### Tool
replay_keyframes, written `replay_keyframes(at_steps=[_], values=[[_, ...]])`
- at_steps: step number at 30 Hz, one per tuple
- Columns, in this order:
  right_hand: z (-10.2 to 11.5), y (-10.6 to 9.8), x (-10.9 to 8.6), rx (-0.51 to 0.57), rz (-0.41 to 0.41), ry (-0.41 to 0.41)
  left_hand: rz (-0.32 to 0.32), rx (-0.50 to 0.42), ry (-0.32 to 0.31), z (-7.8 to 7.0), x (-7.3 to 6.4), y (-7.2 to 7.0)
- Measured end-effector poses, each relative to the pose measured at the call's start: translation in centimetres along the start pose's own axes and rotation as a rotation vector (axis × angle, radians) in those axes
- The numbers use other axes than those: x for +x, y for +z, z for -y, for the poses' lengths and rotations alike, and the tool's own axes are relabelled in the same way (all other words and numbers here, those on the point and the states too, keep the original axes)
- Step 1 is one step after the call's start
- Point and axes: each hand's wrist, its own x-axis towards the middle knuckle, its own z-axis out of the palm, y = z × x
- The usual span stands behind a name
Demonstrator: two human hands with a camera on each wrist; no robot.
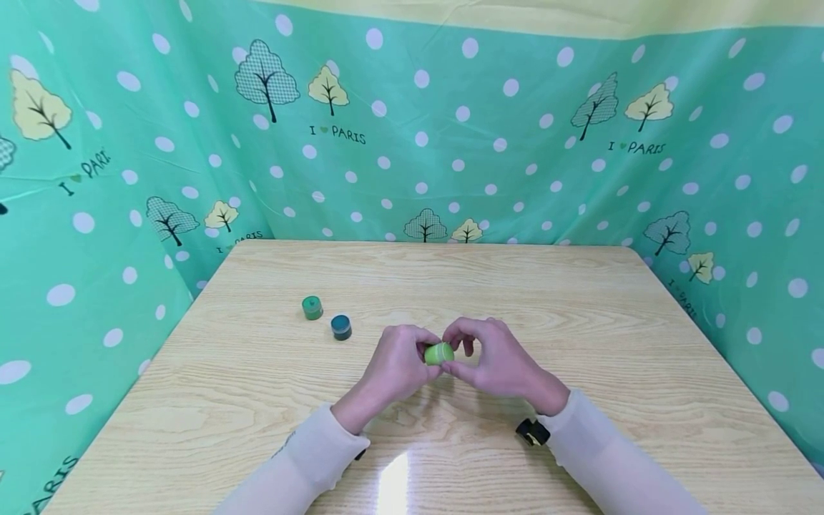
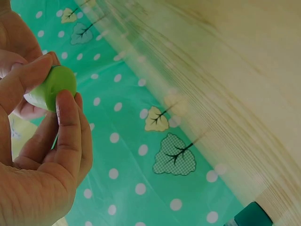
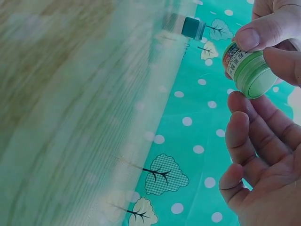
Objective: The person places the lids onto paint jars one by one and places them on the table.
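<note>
Between both hands is a small light green paint jar point(image 1: 439, 353), held tilted on its side above the table. My left hand point(image 1: 400, 361) grips the jar's body, with its fingers and thumb around the green base point(image 2: 61, 84). From the other side my right hand point(image 1: 492, 357) pinches the jar's translucent lid point(image 3: 260, 81) between thumb and fingertips. A printed label point(image 3: 236, 63) shows on the jar's side in the right wrist view. The lid sits on the jar.
Two more small jars stand on the wooden table point(image 1: 257, 400), left of my hands: a green one point(image 1: 312, 307) and a dark teal one point(image 1: 341, 327). A dotted turquoise cloth point(image 1: 450, 129) hangs behind the table and along its sides.
</note>
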Motion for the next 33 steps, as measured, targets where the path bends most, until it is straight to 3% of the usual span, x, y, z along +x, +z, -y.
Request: replay_keyframes(at_steps=[12,33], values=[[-0.03,0.35,0.15,0.070,-0.014,0.007,0.008,-0.014,-0.042,-0.02,0.04,-0.08],[-0.03,-0.03,0.04,0.049,-0.002,0.088,0.003,0.000,-0.040,0.33,0.12,-0.10]])
